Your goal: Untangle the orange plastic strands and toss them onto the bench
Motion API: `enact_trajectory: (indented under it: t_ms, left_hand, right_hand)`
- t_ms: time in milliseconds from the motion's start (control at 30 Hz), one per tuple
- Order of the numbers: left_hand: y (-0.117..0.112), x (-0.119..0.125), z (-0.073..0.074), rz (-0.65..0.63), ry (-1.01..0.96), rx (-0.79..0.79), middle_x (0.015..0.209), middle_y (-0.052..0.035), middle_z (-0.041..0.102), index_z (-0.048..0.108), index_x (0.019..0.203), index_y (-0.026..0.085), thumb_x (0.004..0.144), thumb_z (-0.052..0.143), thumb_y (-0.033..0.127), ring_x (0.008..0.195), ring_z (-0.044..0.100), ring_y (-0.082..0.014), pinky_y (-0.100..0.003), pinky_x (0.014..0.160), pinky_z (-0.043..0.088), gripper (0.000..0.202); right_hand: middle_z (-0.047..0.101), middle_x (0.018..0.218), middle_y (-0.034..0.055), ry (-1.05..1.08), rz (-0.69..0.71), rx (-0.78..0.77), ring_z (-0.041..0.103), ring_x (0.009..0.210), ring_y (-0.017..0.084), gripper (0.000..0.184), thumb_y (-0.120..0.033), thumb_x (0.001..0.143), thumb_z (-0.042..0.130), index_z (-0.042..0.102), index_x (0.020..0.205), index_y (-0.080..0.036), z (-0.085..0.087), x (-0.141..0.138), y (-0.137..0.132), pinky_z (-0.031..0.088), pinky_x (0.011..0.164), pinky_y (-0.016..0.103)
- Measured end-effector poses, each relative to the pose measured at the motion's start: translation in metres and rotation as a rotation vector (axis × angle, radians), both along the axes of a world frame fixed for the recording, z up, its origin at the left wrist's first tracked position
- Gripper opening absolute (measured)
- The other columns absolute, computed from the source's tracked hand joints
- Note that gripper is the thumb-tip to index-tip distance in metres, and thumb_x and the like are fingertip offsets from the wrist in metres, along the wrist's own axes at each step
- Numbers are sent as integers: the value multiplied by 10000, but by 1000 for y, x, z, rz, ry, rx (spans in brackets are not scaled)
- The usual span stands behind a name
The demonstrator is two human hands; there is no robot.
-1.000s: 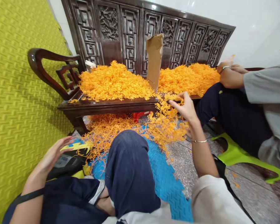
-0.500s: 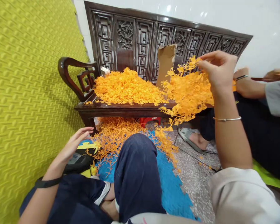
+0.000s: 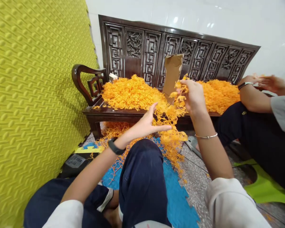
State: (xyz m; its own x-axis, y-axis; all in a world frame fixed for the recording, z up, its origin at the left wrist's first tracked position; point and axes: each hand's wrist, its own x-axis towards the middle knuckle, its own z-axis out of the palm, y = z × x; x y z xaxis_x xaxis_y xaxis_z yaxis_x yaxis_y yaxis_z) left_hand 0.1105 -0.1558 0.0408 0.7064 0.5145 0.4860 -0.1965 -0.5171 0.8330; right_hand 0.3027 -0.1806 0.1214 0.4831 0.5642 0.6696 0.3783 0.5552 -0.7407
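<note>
My right hand (image 3: 193, 95) pinches the top of a clump of orange plastic pieces (image 3: 172, 115), which hangs down in a loose tangle in front of the bench. My left hand (image 3: 147, 123) is beside the clump's left side, thumb and fingers spread wide; whether it touches the strands I cannot tell. Behind, a large heap of small orange pieces (image 3: 133, 93) lies on the dark carved wooden bench (image 3: 123, 114). Thin orange branching strands (image 3: 116, 129) lie on the floor under it, partly hidden by my left arm and knee.
A torn cardboard piece (image 3: 173, 71) stands upright between the left heap and another orange heap (image 3: 222, 93). At the right sits another person, hands (image 3: 273, 84) raised near that heap. Blue foam mat (image 3: 178, 193) covers the floor by my knee; a yellow foam wall (image 3: 38, 79) is at left.
My right hand has moved left and down with the hanging orange clump, away from the right heap. My left hand has come up and right to the clump. The view has shifted slightly.
</note>
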Motion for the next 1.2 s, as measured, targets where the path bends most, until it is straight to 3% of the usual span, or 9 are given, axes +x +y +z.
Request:
enact_trajectory:
  t_ms: [100,233,367,467,700,867,967,1067,1200]
  left_hand:
    - [0,37,-12,-81,0,-63,1446,-225,316,147,1457,172,608,811,378,1336,307,-377,-542,1076,236,1097]
    - [6,70,-30,-221,73,-156,1096,-130,580,260,1407,182,690,753,294,984,583,-250,-434,889,436,877]
    - [7,85,-38,-294,207,-37,914,-60,614,352,1337,153,686,744,252,816,588,-187,-346,768,451,767]
    - [6,96,-40,-345,195,-17,901,-57,629,357,1313,159,745,690,286,762,584,-162,-296,694,441,671]
    - [-10,129,-56,-301,42,60,807,-48,627,454,1217,131,764,669,317,730,593,-179,-291,680,443,535]
    - [-18,127,-69,-206,64,198,861,-40,645,455,1254,164,772,635,326,760,606,-180,-293,728,452,539]
    - [-16,115,-90,-96,225,279,967,-54,658,430,1285,188,726,667,338,861,622,-214,-306,764,466,626]
    - [-17,106,-123,-54,439,421,1187,-103,601,414,1296,210,714,682,304,1053,581,-263,-330,839,463,647]
    - [-30,110,-160,-81,544,473,1127,-110,636,420,1291,171,763,590,200,1009,609,-259,-322,792,487,555]
  right_hand:
    - [441,563,-47,85,78,-35,469,471,93,199,-280,819,550,424,681,-211,-9,-12,-5,381,463,241]
    - [493,654,-28,77,1,174,596,622,136,193,-337,844,543,406,767,-226,-7,-13,-20,464,532,265]
    - [470,712,-37,96,-165,492,582,574,103,175,-259,858,516,364,778,-221,11,-2,-33,458,511,245]
    - [443,711,-52,49,-186,570,571,547,76,184,-224,870,499,345,769,-222,26,7,-39,445,485,213]
    - [410,632,-66,-25,-249,792,464,474,36,208,-205,880,510,361,736,-225,45,6,-49,373,431,172]
    - [390,609,-83,-52,-289,795,477,464,25,213,-203,868,521,353,738,-221,43,17,-50,353,419,137]
    - [380,602,-96,-64,-299,765,512,471,14,189,-146,891,438,323,758,-214,44,27,-46,356,465,111]
    - [376,634,-83,-109,-284,790,523,495,5,171,-153,900,407,319,767,-213,49,24,-41,376,488,115]
    - [406,698,-76,-146,-197,863,522,537,-13,179,-188,866,528,371,780,-189,55,4,-29,463,546,146]
